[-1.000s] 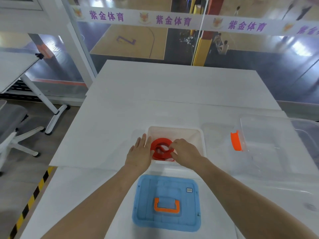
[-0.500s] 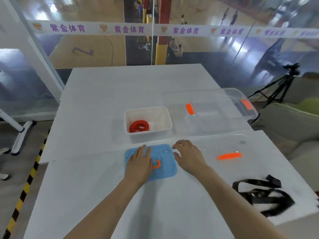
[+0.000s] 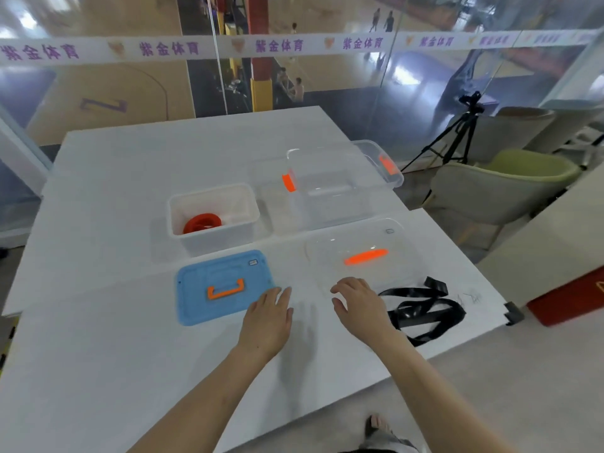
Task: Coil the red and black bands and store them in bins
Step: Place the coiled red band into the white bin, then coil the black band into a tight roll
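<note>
Glossy black band (image 3: 425, 313), matt table (image 3: 130, 354)

Table (image 3: 130, 354) bears two bins (image 3: 215, 245), two lids (image 3: 196, 305), black band (image 3: 425, 312).

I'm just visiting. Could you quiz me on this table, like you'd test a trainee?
1. True or false: the red band lies coiled inside the white bin.
2. Where is the black band? A) in a clear bin B) loose on the table beside the right hand C) on a blue lid
3. Fill in: the left hand holds ____.
Key: 1 true; 2 B; 3 nothing.
</note>
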{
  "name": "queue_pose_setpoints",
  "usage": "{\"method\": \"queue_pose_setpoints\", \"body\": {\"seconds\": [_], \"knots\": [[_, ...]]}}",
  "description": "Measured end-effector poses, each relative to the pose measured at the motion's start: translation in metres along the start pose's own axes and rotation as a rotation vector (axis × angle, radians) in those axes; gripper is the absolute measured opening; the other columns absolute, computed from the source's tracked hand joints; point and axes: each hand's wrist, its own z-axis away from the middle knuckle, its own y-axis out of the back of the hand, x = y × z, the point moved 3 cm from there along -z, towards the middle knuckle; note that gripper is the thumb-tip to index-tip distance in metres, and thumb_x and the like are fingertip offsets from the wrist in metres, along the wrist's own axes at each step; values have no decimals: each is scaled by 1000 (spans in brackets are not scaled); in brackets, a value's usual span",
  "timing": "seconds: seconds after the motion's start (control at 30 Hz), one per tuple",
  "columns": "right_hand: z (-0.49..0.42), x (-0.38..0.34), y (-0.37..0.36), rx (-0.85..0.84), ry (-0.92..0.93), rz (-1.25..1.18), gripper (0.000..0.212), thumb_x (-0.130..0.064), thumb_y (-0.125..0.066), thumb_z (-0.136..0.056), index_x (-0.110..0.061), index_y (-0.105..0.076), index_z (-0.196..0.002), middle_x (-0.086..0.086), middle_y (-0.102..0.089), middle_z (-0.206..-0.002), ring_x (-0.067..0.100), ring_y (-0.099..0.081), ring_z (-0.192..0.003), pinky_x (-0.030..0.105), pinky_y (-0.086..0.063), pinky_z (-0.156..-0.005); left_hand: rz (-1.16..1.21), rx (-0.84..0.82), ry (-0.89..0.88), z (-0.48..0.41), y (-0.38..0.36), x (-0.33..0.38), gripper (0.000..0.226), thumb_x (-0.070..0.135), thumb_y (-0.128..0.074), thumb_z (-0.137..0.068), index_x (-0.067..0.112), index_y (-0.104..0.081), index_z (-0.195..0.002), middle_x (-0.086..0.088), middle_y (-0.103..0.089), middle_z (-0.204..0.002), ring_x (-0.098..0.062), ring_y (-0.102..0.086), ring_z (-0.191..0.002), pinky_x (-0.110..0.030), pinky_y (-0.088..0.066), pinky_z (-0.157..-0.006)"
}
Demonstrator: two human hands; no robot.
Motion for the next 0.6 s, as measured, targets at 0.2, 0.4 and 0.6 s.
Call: {"method": "queue_pose_setpoints", "body": {"seconds": [0.2, 0.4, 0.6], "knots": [[-2, 118, 22, -23, 59, -11, 22, -22, -65, -96, -20, -71, -117, -4, -70, -122, 22, -61, -118, 34, -56, -81, 16, -21, 60, -40, -50, 100, 54, 35, -35, -110, 19, -29, -162, -5, -38, -163, -25, -37, -151, -40, -36, -117], [-1, 227, 28, -108, 97, -13, 23, -21, -64, -96, -18, -72, -118, -3, -69, -123, 23, -61, -117, 32, -55, -80, 47, -131, 153, -61, -107, 195, 54, 35, -34, -111, 21, -25, -162, -3, -37, -163, -24, -40, -147, -39, -40, -112], [7, 294, 19, -200, 91, -72, 22, -24, -64, -98, -19, -72, -118, -5, -69, -121, 20, -58, -123, 34, -56, -89, 163, -243, 251, -77, -145, 234, 56, 32, -39, -110, 23, -22, -162, -5, -44, -155, -26, -48, -136, -40, -49, -100]]}}
